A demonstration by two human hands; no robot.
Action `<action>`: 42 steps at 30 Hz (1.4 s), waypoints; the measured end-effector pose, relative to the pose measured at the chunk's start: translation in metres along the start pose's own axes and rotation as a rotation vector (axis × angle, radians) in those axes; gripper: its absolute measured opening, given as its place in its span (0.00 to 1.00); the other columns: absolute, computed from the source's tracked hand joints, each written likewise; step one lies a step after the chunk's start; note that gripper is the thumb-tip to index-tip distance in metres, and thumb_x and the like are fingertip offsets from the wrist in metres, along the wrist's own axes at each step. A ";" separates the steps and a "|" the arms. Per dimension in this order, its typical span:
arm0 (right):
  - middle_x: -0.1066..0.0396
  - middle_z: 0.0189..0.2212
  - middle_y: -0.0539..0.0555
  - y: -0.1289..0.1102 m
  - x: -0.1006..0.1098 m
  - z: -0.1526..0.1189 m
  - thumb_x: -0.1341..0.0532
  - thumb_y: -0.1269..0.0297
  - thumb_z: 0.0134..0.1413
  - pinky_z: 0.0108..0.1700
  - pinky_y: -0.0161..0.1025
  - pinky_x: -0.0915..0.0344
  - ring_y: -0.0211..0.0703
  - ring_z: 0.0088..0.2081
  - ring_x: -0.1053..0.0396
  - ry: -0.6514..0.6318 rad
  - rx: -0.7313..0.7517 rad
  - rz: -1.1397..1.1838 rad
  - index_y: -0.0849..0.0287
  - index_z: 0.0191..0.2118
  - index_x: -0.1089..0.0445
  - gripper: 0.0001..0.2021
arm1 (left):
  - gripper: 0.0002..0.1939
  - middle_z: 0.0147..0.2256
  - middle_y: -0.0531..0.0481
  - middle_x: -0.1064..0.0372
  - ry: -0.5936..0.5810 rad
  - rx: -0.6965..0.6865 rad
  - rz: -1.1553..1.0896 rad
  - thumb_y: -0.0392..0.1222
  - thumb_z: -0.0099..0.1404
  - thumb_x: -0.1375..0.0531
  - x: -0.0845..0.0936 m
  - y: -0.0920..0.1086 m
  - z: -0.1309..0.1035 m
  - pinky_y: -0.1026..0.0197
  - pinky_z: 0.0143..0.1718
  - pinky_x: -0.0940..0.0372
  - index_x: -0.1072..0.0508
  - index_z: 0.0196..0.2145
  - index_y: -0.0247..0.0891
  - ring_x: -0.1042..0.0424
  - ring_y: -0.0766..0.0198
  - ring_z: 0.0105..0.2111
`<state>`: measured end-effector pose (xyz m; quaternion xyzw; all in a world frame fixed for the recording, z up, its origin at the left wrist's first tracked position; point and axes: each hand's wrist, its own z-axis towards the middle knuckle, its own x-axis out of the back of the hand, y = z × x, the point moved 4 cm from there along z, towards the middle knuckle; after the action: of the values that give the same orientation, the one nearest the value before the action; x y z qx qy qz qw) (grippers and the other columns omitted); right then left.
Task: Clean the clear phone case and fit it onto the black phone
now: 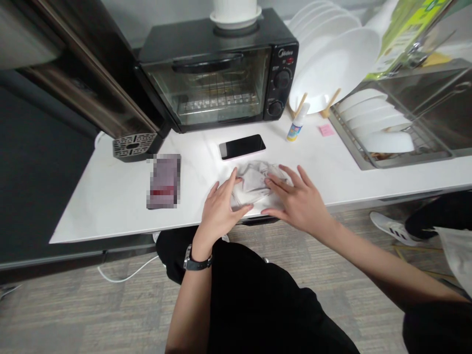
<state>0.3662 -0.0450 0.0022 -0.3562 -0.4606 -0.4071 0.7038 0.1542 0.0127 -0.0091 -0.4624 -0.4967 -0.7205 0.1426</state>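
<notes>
A crumpled whitish-grey cloth (254, 179) lies on the white countertop (191, 196) near its front edge. At the cloth's left side is my left hand (220, 202), thumb and fingers spread, its fingertips against the fabric. My right hand (297, 199) rests from the right with fingers apart, some of them lying on top of the cloth. Neither hand is closed around it. Just behind the cloth lies a smartphone (242, 147) with a dark screen. A small white spray bottle (296, 125) with a blue and yellow label stands farther back to the right.
A black toaster oven (221, 83) stands at the back, with a white pot (236, 12) on top. White plates (332, 64) lean in a rack beside the sink (435, 98). Leftward lies a pixelated purple item (163, 182). Another person's shoe (393, 227) shows at right.
</notes>
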 end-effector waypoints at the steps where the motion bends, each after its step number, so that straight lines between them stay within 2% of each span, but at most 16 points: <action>1: 0.32 0.69 0.66 0.007 0.004 -0.001 0.45 0.31 0.67 0.74 0.77 0.51 0.74 0.74 0.47 0.011 -0.032 -0.025 0.65 0.70 0.34 0.43 | 0.53 0.70 0.44 0.35 0.005 -0.002 -0.006 0.51 0.70 0.33 0.000 0.001 0.000 0.35 0.76 0.54 0.63 0.78 0.50 0.36 0.50 0.71; 3: 0.39 0.73 0.66 0.013 0.007 -0.003 0.46 0.32 0.68 0.74 0.76 0.51 0.73 0.76 0.51 0.028 -0.062 -0.035 0.65 0.72 0.37 0.43 | 0.53 0.69 0.46 0.33 0.011 -0.011 -0.012 0.50 0.70 0.33 0.001 0.002 0.000 0.36 0.77 0.54 0.63 0.78 0.51 0.36 0.51 0.71; 5: 0.41 0.74 0.65 0.008 0.001 -0.002 0.46 0.33 0.69 0.74 0.76 0.51 0.71 0.77 0.53 0.031 -0.048 -0.002 0.63 0.74 0.41 0.43 | 0.53 0.69 0.46 0.33 0.012 -0.015 -0.005 0.51 0.70 0.33 0.001 0.002 0.000 0.36 0.76 0.53 0.63 0.78 0.51 0.35 0.51 0.70; 9: 0.35 0.70 0.65 -0.019 -0.021 0.005 0.45 0.29 0.65 0.74 0.75 0.49 0.71 0.77 0.51 0.036 0.011 0.107 0.65 0.73 0.38 0.47 | 0.52 0.69 0.45 0.33 0.013 -0.019 0.004 0.51 0.70 0.33 0.000 0.001 0.000 0.35 0.76 0.52 0.62 0.78 0.50 0.35 0.49 0.70; 11: 0.34 0.70 0.65 -0.035 -0.028 0.010 0.43 0.27 0.62 0.75 0.71 0.49 0.67 0.77 0.50 0.008 0.112 0.195 0.66 0.72 0.36 0.49 | 0.53 0.70 0.43 0.34 0.011 -0.019 0.000 0.51 0.69 0.33 0.000 0.000 0.000 0.35 0.75 0.51 0.62 0.78 0.49 0.34 0.49 0.70; 13: 0.32 0.69 0.62 -0.042 -0.028 0.014 0.41 0.29 0.62 0.76 0.68 0.49 0.63 0.77 0.50 -0.022 0.206 0.274 0.63 0.71 0.34 0.46 | 0.53 0.70 0.40 0.35 0.011 -0.007 -0.001 0.51 0.69 0.33 0.000 -0.001 -0.001 0.35 0.75 0.50 0.63 0.79 0.47 0.34 0.48 0.70; 15: 0.28 0.66 0.58 -0.035 -0.022 0.015 0.39 0.33 0.65 0.76 0.69 0.48 0.61 0.76 0.47 -0.020 0.211 0.319 0.58 0.69 0.31 0.39 | 0.55 0.69 0.39 0.34 0.011 0.004 -0.005 0.52 0.69 0.33 0.000 -0.002 -0.001 0.35 0.75 0.49 0.64 0.79 0.45 0.33 0.48 0.69; 17: 0.24 0.62 0.56 -0.019 -0.011 0.014 0.39 0.41 0.70 0.75 0.69 0.46 0.59 0.75 0.43 0.021 0.143 0.334 0.53 0.67 0.29 0.29 | 0.57 0.67 0.39 0.31 0.015 0.010 -0.012 0.53 0.68 0.32 0.000 -0.001 0.000 0.35 0.75 0.49 0.65 0.79 0.45 0.32 0.48 0.69; 20: 0.26 0.65 0.55 0.004 0.001 0.011 0.42 0.49 0.74 0.73 0.67 0.42 0.58 0.74 0.41 0.081 0.044 0.303 0.52 0.69 0.31 0.25 | 0.57 0.66 0.40 0.30 0.020 0.012 -0.014 0.54 0.68 0.31 -0.001 -0.001 0.000 0.34 0.74 0.50 0.66 0.79 0.47 0.31 0.48 0.68; 25: 0.35 0.71 0.57 0.003 -0.008 0.006 0.40 0.44 0.72 0.74 0.71 0.47 0.62 0.76 0.48 -0.032 0.187 0.212 0.54 0.74 0.39 0.33 | 0.57 0.66 0.40 0.30 0.026 0.011 -0.006 0.55 0.68 0.31 -0.001 -0.002 0.000 0.35 0.74 0.48 0.66 0.79 0.47 0.31 0.47 0.68; 29: 0.33 0.70 0.61 0.015 -0.004 0.006 0.40 0.41 0.70 0.74 0.77 0.52 0.68 0.77 0.51 -0.008 0.080 0.078 0.57 0.73 0.36 0.35 | 0.58 0.66 0.43 0.30 0.027 -0.001 -0.012 0.53 0.68 0.31 -0.001 -0.002 -0.001 0.35 0.75 0.50 0.68 0.79 0.49 0.32 0.48 0.68; 32: 0.36 0.71 0.63 0.020 0.003 0.008 0.42 0.43 0.72 0.74 0.74 0.49 0.67 0.77 0.50 0.015 0.097 0.066 0.62 0.72 0.35 0.34 | 0.60 0.66 0.44 0.30 0.028 -0.002 -0.027 0.52 0.68 0.30 -0.001 -0.002 -0.001 0.36 0.76 0.52 0.69 0.78 0.50 0.33 0.49 0.69; 35: 0.36 0.71 0.66 0.011 -0.001 0.013 0.43 0.44 0.73 0.73 0.69 0.42 0.64 0.74 0.42 -0.001 0.158 0.092 0.66 0.73 0.38 0.35 | 0.60 0.66 0.44 0.30 0.034 0.002 -0.032 0.53 0.67 0.30 -0.001 -0.002 0.000 0.36 0.76 0.52 0.68 0.79 0.49 0.33 0.49 0.69; 38: 0.32 0.67 0.71 -0.006 -0.014 0.018 0.43 0.40 0.71 0.70 0.65 0.36 0.65 0.69 0.33 -0.013 0.174 0.091 0.72 0.71 0.37 0.40 | 0.60 0.66 0.43 0.30 0.033 0.007 -0.033 0.54 0.67 0.30 0.000 -0.002 0.000 0.36 0.75 0.50 0.68 0.79 0.49 0.32 0.48 0.68; 42: 0.32 0.68 0.69 -0.030 -0.022 0.020 0.43 0.32 0.66 0.71 0.60 0.35 0.62 0.70 0.34 -0.061 0.328 0.168 0.73 0.70 0.35 0.46 | 0.59 0.68 0.40 0.32 0.018 0.000 -0.018 0.53 0.68 0.31 -0.001 -0.003 0.000 0.37 0.75 0.49 0.68 0.79 0.46 0.32 0.48 0.69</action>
<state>0.3266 -0.0349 -0.0079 -0.2860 -0.5106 -0.2553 0.7696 0.1523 0.0135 -0.0117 -0.4513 -0.4995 -0.7259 0.1408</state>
